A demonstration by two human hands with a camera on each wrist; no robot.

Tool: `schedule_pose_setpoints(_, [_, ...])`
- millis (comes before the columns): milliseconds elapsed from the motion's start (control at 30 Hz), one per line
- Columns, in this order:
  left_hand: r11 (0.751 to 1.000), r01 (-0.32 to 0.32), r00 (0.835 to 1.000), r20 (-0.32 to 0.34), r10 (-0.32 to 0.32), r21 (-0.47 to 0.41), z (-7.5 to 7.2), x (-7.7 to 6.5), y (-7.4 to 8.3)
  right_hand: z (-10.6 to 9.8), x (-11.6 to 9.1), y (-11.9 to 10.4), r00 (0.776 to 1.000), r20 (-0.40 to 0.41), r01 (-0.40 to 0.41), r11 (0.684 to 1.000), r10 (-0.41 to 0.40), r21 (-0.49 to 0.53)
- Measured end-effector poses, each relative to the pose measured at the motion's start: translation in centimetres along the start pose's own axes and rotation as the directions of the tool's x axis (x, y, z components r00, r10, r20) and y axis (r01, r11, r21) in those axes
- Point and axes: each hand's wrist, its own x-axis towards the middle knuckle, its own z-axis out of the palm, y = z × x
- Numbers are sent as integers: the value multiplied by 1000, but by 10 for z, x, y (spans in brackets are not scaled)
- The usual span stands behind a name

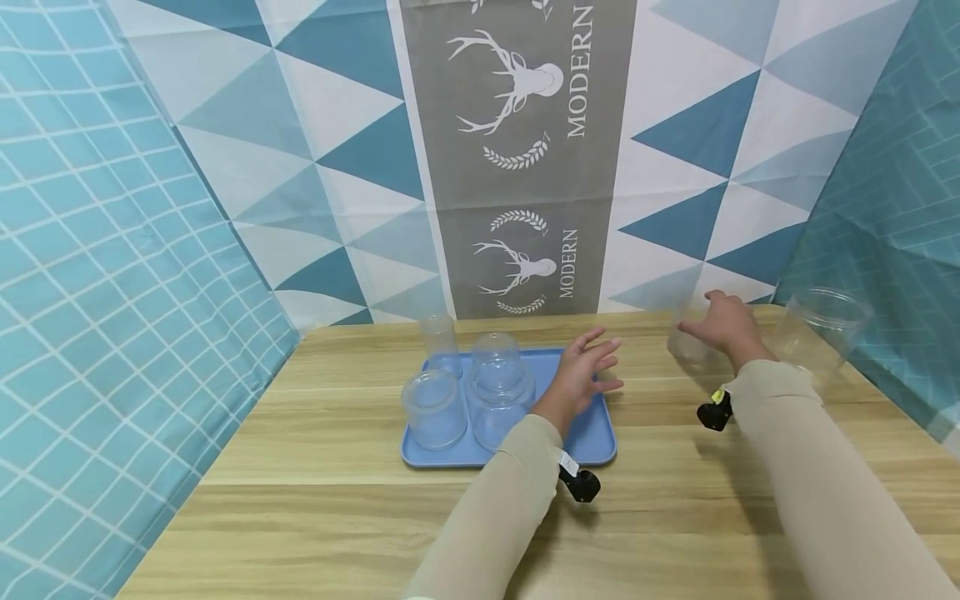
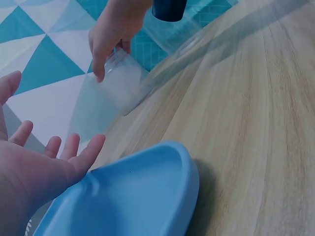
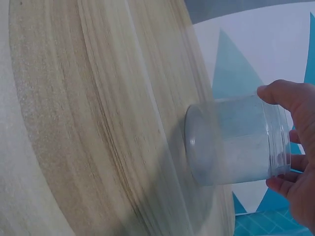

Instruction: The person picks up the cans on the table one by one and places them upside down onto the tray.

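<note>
My right hand (image 1: 729, 327) grips a clear jar (image 3: 241, 142) round its rim at the back right of the table; in the right wrist view thumb and fingers lie on opposite sides of that rim. The jar's base is at or close to the wood; contact is hard to tell. Over the right part of a blue tray (image 1: 600, 446), my left hand (image 1: 579, 375) has its fingers spread and holds nothing. Several clear containers occupy the tray: a wide jar (image 1: 435, 421) at front left, a narrow one (image 1: 441, 342) behind it, and what looks like one jar (image 1: 497, 362) stacked on another (image 1: 495, 421).
A larger clear container (image 1: 821, 333) stands at the right edge, beside my right forearm. The wooden table (image 1: 315, 483) meets a patterned curtain (image 1: 330, 167) at the back. Blue tiled-print cloth (image 1: 97, 275) hangs along the left side.
</note>
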Motion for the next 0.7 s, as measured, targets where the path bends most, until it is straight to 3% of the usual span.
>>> schedule_pose_setpoints(300, [1000, -10, 1000, -2, 10, -2, 0, 0, 0, -2, -5, -8, 999, -39, 6, 999, -7, -33])
schedule_pose_setpoints(700, [1000, 2, 1000, 8, -2, 26, -2, -3, -1, -2, -16, -8, 998, -51, 32, 999, -31, 32])
